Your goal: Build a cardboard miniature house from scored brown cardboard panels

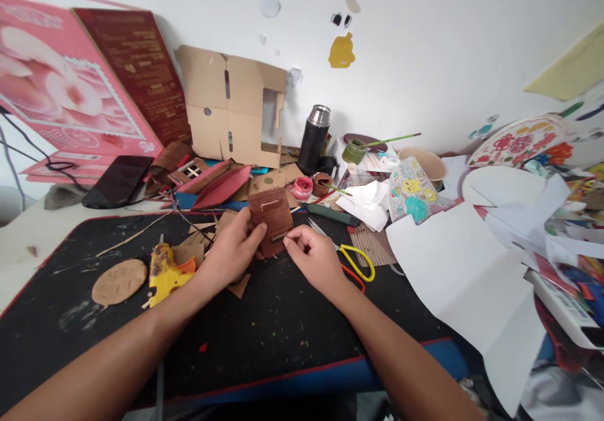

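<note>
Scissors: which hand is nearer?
Right. The right hand is just left of the scissors, its fingertips at the brown panel; the left hand is farther left, gripping the panel's left side.

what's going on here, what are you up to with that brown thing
A person's left hand holds a small brown panel by its left side, above a black mat. The right hand has its fingertips at the panel's lower right; exactly what they pinch is too small to tell. A yellow glue gun lies to the left, scissors to the right, and open pots of pink paint and brown paint stand behind.
</note>
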`<state>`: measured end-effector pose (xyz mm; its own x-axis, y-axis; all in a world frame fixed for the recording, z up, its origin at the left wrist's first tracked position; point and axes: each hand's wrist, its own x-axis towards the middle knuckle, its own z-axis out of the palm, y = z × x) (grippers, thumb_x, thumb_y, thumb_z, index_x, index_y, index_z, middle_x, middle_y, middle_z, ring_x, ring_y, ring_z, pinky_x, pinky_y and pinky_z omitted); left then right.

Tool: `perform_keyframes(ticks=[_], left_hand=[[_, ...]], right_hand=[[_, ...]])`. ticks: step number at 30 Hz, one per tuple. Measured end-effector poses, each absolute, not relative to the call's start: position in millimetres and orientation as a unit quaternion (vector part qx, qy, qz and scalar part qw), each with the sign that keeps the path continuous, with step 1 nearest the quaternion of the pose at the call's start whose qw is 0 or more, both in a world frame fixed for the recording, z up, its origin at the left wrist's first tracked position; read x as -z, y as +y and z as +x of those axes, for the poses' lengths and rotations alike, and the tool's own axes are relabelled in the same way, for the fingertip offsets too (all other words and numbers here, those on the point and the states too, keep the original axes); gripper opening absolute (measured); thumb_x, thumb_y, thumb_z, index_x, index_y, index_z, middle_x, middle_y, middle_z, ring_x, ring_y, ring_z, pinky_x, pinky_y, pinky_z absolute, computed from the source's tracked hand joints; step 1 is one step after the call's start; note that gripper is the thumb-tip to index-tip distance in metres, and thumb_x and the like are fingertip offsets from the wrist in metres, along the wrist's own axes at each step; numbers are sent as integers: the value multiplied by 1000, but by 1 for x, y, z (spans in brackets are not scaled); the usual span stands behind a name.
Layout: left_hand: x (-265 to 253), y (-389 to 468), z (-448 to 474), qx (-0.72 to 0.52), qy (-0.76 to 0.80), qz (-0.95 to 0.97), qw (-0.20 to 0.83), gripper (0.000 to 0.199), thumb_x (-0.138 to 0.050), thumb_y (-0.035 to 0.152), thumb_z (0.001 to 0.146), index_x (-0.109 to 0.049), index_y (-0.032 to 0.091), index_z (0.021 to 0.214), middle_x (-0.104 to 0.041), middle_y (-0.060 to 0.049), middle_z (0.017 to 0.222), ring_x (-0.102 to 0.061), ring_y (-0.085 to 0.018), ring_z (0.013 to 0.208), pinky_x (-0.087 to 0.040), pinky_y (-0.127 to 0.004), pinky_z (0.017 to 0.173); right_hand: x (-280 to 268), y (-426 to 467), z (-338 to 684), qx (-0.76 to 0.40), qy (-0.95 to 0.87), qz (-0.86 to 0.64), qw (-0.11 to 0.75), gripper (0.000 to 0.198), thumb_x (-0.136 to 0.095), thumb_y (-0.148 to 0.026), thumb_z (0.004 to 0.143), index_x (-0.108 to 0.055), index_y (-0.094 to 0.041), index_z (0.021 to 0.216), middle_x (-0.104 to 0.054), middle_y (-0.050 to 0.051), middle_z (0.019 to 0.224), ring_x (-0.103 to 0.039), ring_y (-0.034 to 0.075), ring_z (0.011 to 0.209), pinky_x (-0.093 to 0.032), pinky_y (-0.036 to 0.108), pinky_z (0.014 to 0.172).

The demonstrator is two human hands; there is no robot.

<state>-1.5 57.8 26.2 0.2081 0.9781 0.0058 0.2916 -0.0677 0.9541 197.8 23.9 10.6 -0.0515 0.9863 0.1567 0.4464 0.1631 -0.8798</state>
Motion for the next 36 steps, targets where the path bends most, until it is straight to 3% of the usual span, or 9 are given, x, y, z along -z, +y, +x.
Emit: perform_keyframes(ticks=[12,20,29,36], left_hand=[[-21,55,-1,-380,493,615,483,34,-61,46,98,-61,24,124,-71,-1,84,-71,-24,65,-54,-34,56],[-25,52,1,-366,506,645,440,31,-58,47,100,-60,24,120,-71,0,86,-71,-25,76,-55,-36,69],[-20,52,3,-400,471,604,503,33,-61,46,99,-59,23,122,-70,-1,90,-70,-25,80,-57,-38,75],[-29,53,8,-422,470,568,527,36,-63,47,94,-63,21,120,-75,-7,121,-70,-29,110,-56,-39,94]], right_hand=[[-9,21,197,-285,-670,-567,385,10,-64,-29,96,-70,-23,91,-57,-7,61,-52,13,55,-37,26,58],[-9,18,196,-230,-703,-561,370,8,-64,-25,96,-69,-23,90,-55,-7,59,-48,13,51,-34,26,58],[-8,16,196,-212,-716,-553,370,8,-63,-24,96,-69,-23,91,-54,-7,59,-49,12,52,-33,26,58],[-11,15,194,-243,-702,-565,359,9,-63,-27,97,-68,-24,90,-56,-6,60,-51,13,54,-34,27,59]])
